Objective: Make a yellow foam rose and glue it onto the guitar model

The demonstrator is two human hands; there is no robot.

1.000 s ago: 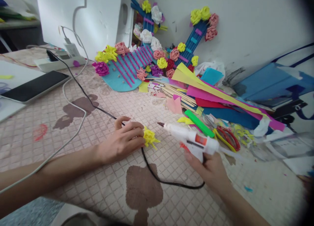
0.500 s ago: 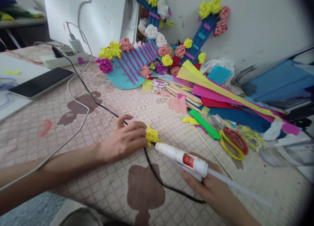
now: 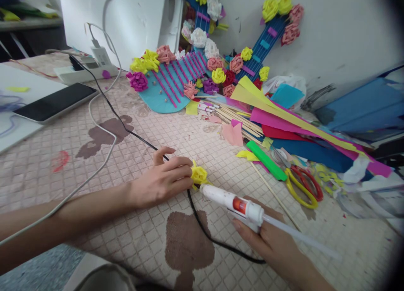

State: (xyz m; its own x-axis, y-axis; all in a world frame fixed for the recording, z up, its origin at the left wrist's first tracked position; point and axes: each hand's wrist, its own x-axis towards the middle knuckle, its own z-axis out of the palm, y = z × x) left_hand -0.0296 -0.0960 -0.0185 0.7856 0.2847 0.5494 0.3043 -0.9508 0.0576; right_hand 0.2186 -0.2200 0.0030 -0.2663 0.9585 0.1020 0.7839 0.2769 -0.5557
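Observation:
My left hand holds a small yellow paper flower at its fingertips, low over the tablecloth. My right hand is closed round a white hot glue gun with a clear glue stick sticking out of its back. The gun's dark nozzle meets the lower edge of the flower; whether glue is coming out cannot be made out. A black cord runs under my left hand and on towards the gun.
Decorated blue paper guitars stand against the wall. To the right lie a green cutter, scissors, thin sticks and coloured paper. A phone, power strip and white cable are at left.
The head view has shifted slightly, moving the scene a little to the right. The gun's nozzle stays at the flower's lower edge, with both hands nearly still.

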